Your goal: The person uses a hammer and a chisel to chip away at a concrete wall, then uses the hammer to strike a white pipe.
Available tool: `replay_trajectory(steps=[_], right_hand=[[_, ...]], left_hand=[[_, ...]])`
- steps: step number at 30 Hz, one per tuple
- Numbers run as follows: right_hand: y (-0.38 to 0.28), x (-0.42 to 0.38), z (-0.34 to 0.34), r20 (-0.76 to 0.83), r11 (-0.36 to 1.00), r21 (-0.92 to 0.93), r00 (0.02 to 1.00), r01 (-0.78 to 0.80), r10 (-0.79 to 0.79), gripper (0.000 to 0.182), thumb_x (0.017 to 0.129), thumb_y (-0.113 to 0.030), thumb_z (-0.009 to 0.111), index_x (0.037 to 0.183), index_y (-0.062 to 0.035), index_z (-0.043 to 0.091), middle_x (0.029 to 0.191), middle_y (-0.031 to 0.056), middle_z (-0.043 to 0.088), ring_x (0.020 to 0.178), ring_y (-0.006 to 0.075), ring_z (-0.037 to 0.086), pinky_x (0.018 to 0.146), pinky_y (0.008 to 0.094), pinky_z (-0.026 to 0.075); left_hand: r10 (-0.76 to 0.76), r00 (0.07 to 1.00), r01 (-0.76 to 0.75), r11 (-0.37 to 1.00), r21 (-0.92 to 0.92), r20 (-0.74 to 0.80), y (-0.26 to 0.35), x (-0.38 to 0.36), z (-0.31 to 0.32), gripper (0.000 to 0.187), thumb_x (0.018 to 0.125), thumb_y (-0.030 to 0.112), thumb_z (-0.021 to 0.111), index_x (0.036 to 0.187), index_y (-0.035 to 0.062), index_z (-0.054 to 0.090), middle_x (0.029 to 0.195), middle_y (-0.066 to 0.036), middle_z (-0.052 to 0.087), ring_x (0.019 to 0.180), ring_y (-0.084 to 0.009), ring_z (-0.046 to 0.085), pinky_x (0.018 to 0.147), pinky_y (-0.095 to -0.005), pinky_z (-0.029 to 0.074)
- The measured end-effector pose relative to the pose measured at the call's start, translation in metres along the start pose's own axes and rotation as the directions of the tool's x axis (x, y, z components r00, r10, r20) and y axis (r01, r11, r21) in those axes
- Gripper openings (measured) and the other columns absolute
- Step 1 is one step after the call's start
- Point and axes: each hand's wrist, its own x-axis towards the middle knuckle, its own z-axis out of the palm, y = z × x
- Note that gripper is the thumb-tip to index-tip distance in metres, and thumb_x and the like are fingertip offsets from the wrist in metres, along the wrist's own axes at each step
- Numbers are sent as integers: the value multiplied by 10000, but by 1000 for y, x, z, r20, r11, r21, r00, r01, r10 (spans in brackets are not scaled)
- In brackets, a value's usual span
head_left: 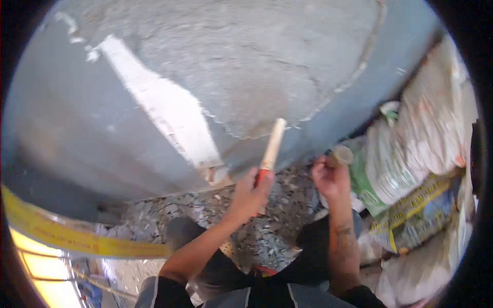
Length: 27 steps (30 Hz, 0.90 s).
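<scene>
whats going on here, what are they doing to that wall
A person crouches close to a grey wall whose upper part is covered in rough plaster. The left hand grips a tool with a red and pale wooden handle, its far end up at the edge of the plaster. The right hand is closed around a small object that is hard to make out. Filled sacks are piled to the right, and debris covers the floor.

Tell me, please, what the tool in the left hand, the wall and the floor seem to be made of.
The tool in the left hand looks like pale bare wood, with a red, perhaps plastic, band at the hand. The wall seems grey cement plaster: rough and matte, edged by smoother bluish paint. The floor looks like terrazzo, with speckled light and dark chips.
</scene>
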Motion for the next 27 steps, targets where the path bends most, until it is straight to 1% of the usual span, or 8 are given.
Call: replay_trajectory(steps=[9, 12, 15, 17, 18, 20, 23, 27], right_hand=[[4, -10, 18, -33, 998, -57, 999, 11, -13, 241, 976, -241, 457, 997, -61, 616, 822, 54, 615, 694, 188, 579, 597, 306, 512], [1, -6, 15, 21, 997, 61, 998, -54, 53, 238, 979, -248, 468, 978, -58, 612, 819, 54, 615, 716, 192, 587, 621, 320, 521], [3, -11, 27, 7, 1000, 12, 1000, -28, 28, 216, 978, -248, 514, 1007, -53, 604, 822, 49, 608, 740, 200, 594, 659, 345, 532], [7, -20, 40, 21, 997, -42, 998, 67, -66, 189, 971, -223, 562, 1085, -74, 580, 866, 60, 606, 759, 210, 597, 689, 371, 538], [7, -28, 47, 23, 996, -45, 997, 71, -70, 189, 971, -223, 562, 1085, -74, 580, 866, 60, 606, 759, 210, 597, 689, 371, 538], [5, -49, 61, 223, 935, -239, 952, 263, -210, 244, 956, -190, 598, 1177, -112, 531, 853, 49, 577, 765, 210, 598, 698, 380, 540], [-11, -78, 73, 373, 759, -446, 869, 474, -324, 300, 950, -190, 616, 1217, -136, 491, 809, 32, 535, 769, 203, 583, 697, 393, 537], [-29, -115, 84, 412, 466, -581, 735, 668, -539, 363, 1016, -429, 514, 1185, -109, 487, 670, 3, 462, 509, 115, 458, 447, 278, 425]], left_hand=[[58, 997, -52, 992, -113, 50, 1, 1, 3, 320, 986, 339, 596, 940, 30, 529, 645, 6, 509, 489, -62, 477, 452, -247, 409], [81, 995, -79, 995, -53, 53, -3, 1, 3, 309, 983, 322, 598, 942, 24, 526, 658, 1, 509, 503, -60, 493, 464, -230, 411], [152, 988, -156, 974, 164, 36, -8, 4, 5, 324, 976, 318, 605, 952, 7, 519, 678, -32, 539, 514, -133, 531, 496, -277, 439], [425, 905, -395, 820, 414, 20, -16, 9, 6, 363, 978, 354, 592, 975, 0, 508, 717, -86, 576, 547, -230, 568, 560, -371, 469], [429, 903, -399, 820, 410, 21, -13, 8, 6, 363, 978, 354, 592, 975, 0, 508, 717, -86, 576, 547, -230, 568, 560, -371, 469], [337, 941, -322, 864, 386, 30, 1, 5, 7, 388, 994, 388, 544, 980, 1, 519, 728, -164, 593, 607, -334, 590, 638, -447, 467], [417, 900, -425, 763, 487, 131, 41, 17, 7, 404, 1019, 392, 474, 960, -2, 542, 725, -232, 592, 677, -397, 607, 662, -468, 462], [572, 812, -554, 690, 467, 118, 91, 46, 25, 408, 1033, 363, 436, 934, -14, 557, 723, -269, 593, 705, -456, 598, 651, -495, 455]])
